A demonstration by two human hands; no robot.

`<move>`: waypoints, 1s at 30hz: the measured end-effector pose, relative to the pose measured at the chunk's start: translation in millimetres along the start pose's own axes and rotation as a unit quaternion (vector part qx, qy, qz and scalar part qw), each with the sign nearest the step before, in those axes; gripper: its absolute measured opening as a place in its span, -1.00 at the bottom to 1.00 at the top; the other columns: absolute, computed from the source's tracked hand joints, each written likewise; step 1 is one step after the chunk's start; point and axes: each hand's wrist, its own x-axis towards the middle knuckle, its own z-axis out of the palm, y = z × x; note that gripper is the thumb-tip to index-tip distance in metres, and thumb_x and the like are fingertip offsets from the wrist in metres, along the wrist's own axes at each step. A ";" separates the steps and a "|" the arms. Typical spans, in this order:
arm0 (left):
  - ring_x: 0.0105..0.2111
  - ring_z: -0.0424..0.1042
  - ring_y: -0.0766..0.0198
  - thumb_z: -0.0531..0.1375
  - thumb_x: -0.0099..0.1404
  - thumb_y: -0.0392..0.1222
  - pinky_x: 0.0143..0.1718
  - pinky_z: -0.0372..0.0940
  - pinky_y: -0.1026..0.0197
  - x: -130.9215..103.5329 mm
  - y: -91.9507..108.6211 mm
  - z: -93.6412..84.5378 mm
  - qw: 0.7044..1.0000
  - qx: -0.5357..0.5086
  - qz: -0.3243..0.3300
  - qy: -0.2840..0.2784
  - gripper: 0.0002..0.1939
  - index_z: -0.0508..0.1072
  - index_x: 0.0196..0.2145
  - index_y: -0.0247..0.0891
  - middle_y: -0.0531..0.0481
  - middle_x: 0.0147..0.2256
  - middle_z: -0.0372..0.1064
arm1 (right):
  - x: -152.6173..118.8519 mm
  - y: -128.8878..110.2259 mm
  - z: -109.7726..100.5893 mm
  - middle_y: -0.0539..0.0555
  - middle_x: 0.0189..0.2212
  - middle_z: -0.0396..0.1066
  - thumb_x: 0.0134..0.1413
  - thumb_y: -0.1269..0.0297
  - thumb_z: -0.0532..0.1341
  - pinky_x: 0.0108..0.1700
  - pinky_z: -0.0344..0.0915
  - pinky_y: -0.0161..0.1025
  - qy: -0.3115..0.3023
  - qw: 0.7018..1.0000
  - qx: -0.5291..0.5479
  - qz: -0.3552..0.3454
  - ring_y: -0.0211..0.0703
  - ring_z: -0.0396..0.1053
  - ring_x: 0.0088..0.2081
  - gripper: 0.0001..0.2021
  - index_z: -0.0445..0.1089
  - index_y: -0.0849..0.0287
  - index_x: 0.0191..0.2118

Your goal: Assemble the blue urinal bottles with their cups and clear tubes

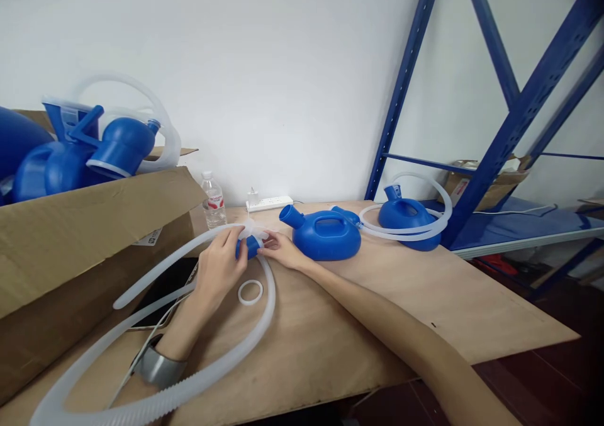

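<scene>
Wrapped around a short blue tube fitting, my left hand grips it from the left. My right hand pinches the fitting's pale rim from the other side. A translucent corrugated hose loops around both hands and lies across the left forearm area; whether it joins the fitting is hidden by the fingers. Just below the hands, a loose white ring lies flat on the table. To the right of my right hand stands a blue urinal bottle with a handle hole and an angled neck.
A cardboard box with blue bottles, fittings and hose stands at left. A dark tablet-like device, a water bottle and a power strip are nearby. Another blue bottle with coiled hose sits right, beside blue shelving.
</scene>
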 end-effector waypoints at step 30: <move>0.01 0.52 -0.07 0.38 0.12 0.20 -0.08 0.49 -0.08 -6.9 11.5 12.5 0.924 -0.314 0.003 -0.220 -0.16 0.26 0.24 -0.17 -0.28 0.18 0.35 | -86.9 -68.8 -22.6 0.03 -0.14 0.39 -0.01 -0.13 0.40 0.00 0.33 -0.20 0.065 0.997 0.013 -0.041 -0.10 0.39 -0.07 -0.54 0.30 0.07 -0.18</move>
